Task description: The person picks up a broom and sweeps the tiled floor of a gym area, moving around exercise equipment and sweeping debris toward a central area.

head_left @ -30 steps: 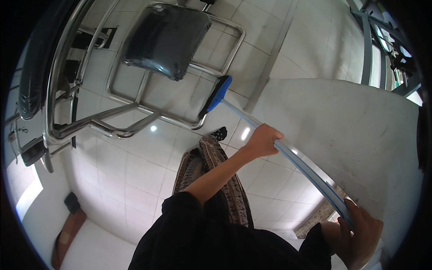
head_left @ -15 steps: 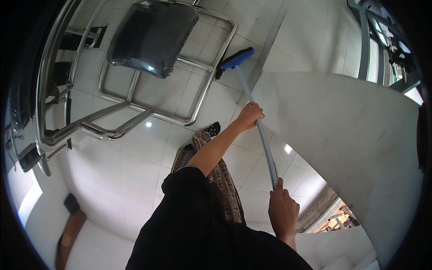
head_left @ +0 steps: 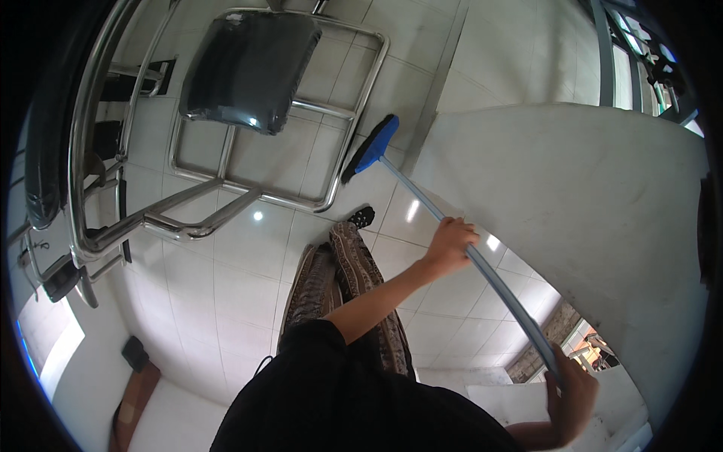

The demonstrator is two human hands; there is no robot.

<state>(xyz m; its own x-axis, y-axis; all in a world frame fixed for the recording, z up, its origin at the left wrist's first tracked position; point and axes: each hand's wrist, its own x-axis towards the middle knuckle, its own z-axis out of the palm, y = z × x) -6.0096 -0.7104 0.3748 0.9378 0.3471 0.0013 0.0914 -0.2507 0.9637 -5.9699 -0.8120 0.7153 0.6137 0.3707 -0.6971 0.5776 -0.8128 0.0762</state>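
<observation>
A broom with a blue head [head_left: 378, 143] and black bristles rests on the white tiled floor, beside the chair's metal base. Its grey handle [head_left: 501, 286] slants down toward the lower right. Wrapped round the middle of the handle is my left hand [head_left: 452, 245]. Lower down, my right hand [head_left: 571, 395] grips the handle near its end. The bristles lie close to the chair's right-hand tube; whether they touch it I cannot tell.
A chrome-framed chair [head_left: 252, 71] with a dark, plastic-covered seat stands at the upper left, more chairs beyond it. A pale wall [head_left: 572, 188] runs along the right. My patterned trousers [head_left: 361, 275] and a dark spotted sock [head_left: 363, 217] show below the broom.
The broom head has come nearer to me and turned, its bristles now facing the chair base. Both hands have moved right and down with the handle, which slants more.
</observation>
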